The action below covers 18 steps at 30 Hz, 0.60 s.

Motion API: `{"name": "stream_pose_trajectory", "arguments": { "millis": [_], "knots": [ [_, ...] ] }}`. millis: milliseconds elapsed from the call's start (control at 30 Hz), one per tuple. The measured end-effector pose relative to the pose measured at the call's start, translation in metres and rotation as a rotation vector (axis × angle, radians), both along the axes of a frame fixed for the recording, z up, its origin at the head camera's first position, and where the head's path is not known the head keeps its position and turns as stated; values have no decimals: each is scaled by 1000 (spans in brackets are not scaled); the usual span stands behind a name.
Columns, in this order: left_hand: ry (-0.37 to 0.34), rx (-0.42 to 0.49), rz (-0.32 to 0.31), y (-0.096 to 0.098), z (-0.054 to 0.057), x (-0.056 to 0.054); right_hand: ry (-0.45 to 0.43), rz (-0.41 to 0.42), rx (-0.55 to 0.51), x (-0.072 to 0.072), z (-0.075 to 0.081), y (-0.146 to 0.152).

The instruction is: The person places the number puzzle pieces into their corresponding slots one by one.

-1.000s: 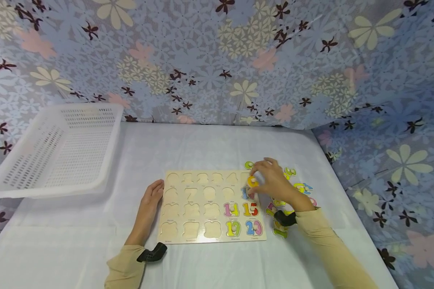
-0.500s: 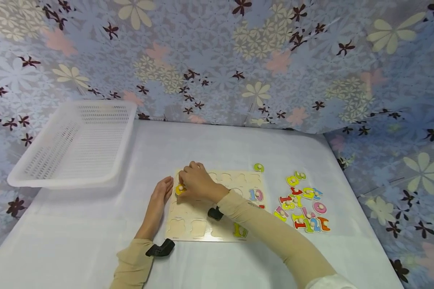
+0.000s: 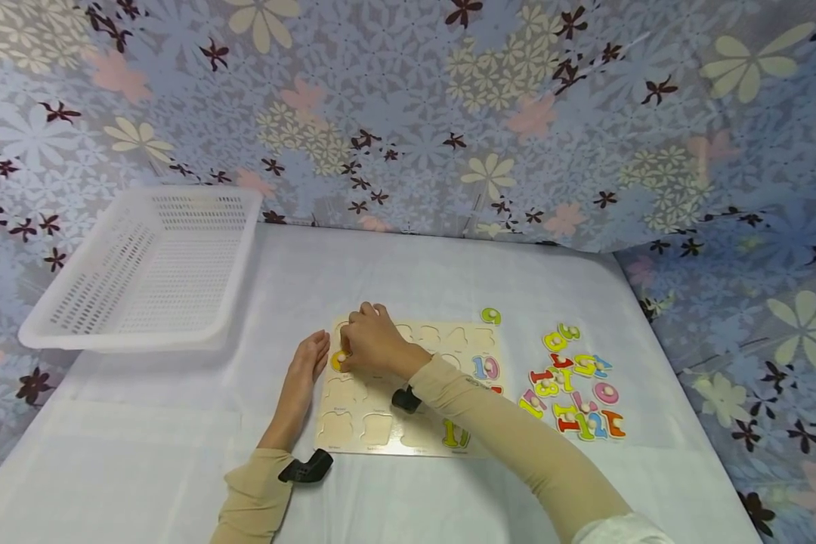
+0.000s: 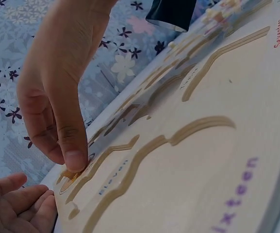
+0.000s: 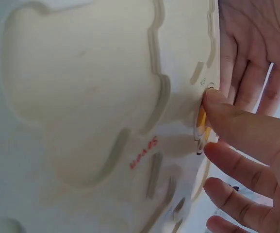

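Observation:
A pale wooden number board with cut-out recesses lies on the white cloth. At its left side, in the second row, my right hand pinches a small orange-yellow number puzzle piece with a round knob. In the right wrist view, thumb and index finger close on that puzzle piece, which sits at its recess near the board's edge. Its shape is mostly hidden by the fingers. My left hand rests along the board's left edge, fingers straight. The right forearm covers part of the board.
Loose coloured number pieces lie scattered right of the board. A green 9 lies by its upper right corner. Set pieces such as the blue-pink 10 fill some recesses. A white plastic basket stands at the back left.
My right hand has carried the orange-yellow piece from the board's right side to its left, then settled at the recess there. The left hand keeps its place; the head view has shifted slightly.

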<state>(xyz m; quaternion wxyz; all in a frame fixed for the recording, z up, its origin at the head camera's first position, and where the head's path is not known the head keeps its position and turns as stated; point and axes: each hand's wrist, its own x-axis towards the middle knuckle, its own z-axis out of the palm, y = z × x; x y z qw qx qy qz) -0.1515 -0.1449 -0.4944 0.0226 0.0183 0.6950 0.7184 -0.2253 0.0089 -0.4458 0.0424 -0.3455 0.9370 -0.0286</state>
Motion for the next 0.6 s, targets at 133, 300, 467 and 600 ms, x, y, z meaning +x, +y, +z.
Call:
{"name": "stream_pose_trajectory", "arguments": {
  "millis": [133,300,467,600],
  "knots": [
    [-6,2,-9,3,0,-1,-23,-29,-34,1,7,11],
    [-16,6,4,1,-1,4,-45,-82,-244,6,25,56],
    [-27,-9,14,-5,-4,11,3,-222,-354,8,23,142],
    [-16,-32,11,-8,-4,14,27,-448,-343,11,13,223]
  ]
}}
